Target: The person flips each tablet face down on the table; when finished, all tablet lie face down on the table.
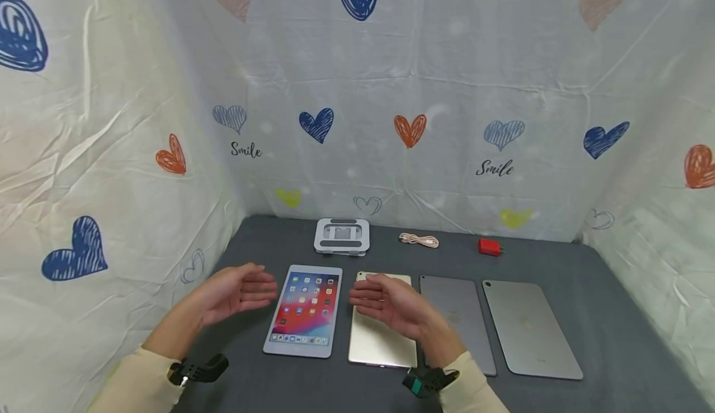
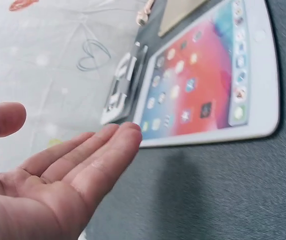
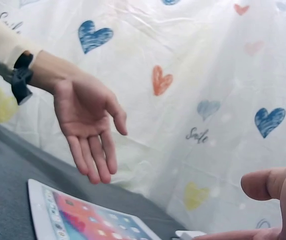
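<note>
A white tablet [image 1: 304,311] lies face up on the grey table, its screen lit with app icons. Just left of it, my left hand [image 1: 237,293] hovers with straight fingers and the palm turned inward, holding nothing. My right hand [image 1: 391,304] is held over a gold tablet [image 1: 382,344] that lies face down, hiding part of it; its fingers are extended and it holds nothing. In the left wrist view, the fingertips [image 2: 128,135] appear close to the lit tablet's edge. Further right, a dark grey tablet [image 1: 460,313] and a silver tablet [image 1: 530,326] lie face down.
Along the back of the table sit a white and grey folded stand [image 1: 342,237], a coiled pale pink cable [image 1: 419,240] and a red charger plug [image 1: 490,247]. A white curtain [image 1: 363,90] printed with hearts surrounds the table at the back and sides.
</note>
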### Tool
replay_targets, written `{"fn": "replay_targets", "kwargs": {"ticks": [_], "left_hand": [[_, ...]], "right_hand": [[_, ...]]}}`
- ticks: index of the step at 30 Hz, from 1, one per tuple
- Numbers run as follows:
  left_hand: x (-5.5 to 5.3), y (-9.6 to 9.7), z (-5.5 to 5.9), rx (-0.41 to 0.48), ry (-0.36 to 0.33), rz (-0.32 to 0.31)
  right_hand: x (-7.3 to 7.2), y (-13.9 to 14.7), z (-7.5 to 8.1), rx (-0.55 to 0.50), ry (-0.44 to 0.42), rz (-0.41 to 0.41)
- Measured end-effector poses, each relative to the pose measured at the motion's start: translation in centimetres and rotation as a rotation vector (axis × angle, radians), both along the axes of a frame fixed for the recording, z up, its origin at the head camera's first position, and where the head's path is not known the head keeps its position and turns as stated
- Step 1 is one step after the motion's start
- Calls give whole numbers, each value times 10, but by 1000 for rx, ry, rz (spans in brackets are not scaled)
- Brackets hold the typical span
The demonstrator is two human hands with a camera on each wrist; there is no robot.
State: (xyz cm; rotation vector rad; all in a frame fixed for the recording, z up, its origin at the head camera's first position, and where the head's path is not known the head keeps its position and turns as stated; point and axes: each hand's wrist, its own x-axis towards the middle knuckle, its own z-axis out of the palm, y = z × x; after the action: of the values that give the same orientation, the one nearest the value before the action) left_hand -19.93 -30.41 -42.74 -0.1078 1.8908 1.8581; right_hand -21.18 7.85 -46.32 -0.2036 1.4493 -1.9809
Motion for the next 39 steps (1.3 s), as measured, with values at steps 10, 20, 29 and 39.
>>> {"fn": "replay_targets", "kwargs": {"ticks": [10,20,29,39], "left_hand": [[-4,2,-25,-113,-56,64],[-5,10,-35,-158,-53,110],[-6,13,-37,-185,-29,97],[-9,18,-38,-183,-40,106]], "right_hand": [[0,-25,-18,34,-92,-80],[1,-37,-25,67,-98,-104],[0,-40,-23,92,-83,-155],[-5,-42,-24,88,-128,-164]]}}
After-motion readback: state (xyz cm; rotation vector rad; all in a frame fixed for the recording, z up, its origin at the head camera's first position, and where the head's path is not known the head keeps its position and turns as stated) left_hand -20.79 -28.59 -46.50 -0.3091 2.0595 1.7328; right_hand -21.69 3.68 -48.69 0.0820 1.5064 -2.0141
